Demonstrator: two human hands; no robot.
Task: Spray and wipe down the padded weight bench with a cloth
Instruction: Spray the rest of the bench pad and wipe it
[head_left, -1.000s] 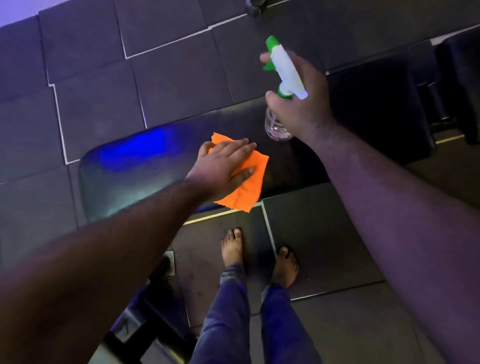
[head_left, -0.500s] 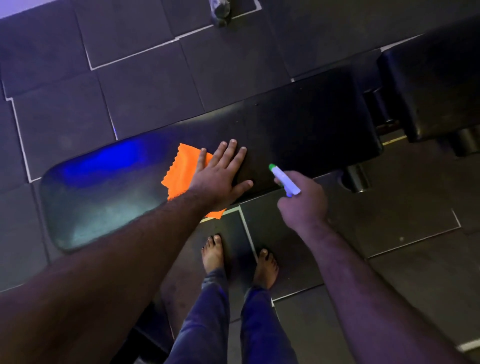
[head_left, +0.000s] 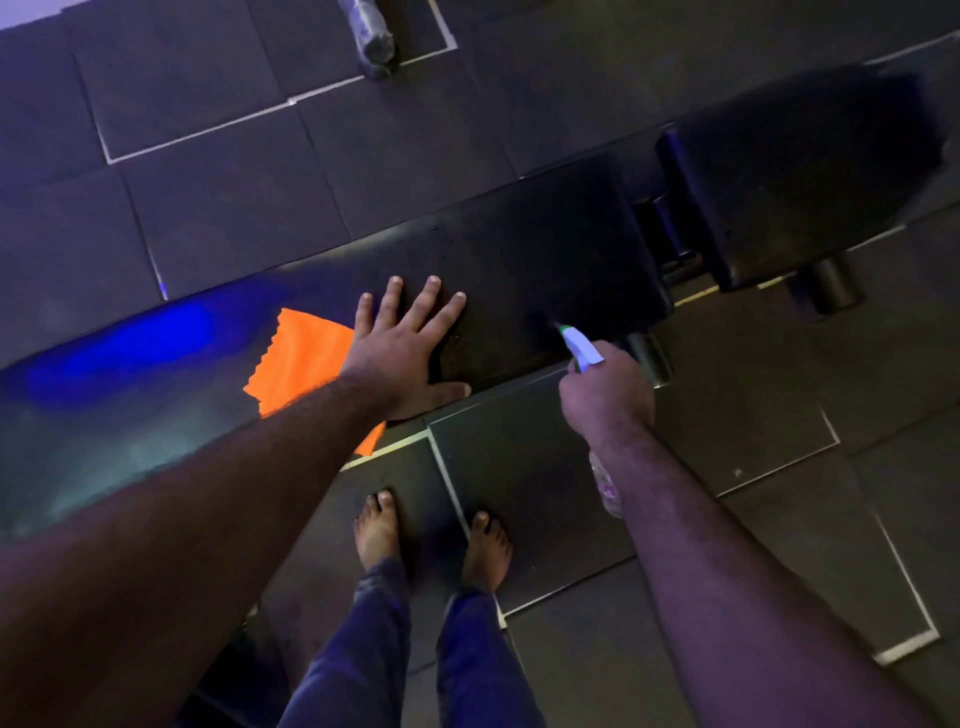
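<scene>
The long black padded bench (head_left: 545, 249) runs across the view, with a blue light reflection at its left. An orange cloth (head_left: 301, 358) lies on the pad near its front edge. My left hand (head_left: 405, 353) rests flat on the pad with fingers spread, its heel and wrist over the cloth's right part. My right hand (head_left: 608, 395) is closed around a spray bottle (head_left: 579, 348), held at the bench's front edge. The white and green nozzle points at the pad's right end. The clear bottle body shows below my wrist.
A separate black seat pad (head_left: 805, 171) sits to the right, with frame parts in the gap and round legs (head_left: 826, 280) below. A dark cylinder (head_left: 371, 36) lies on the tiled floor behind. My bare feet (head_left: 376, 530) stand just in front of the bench.
My right hand has dropped from above the pad to its front edge, bottle now tipped forward. My left hand has slid right, so more of the cloth shows to its left.
</scene>
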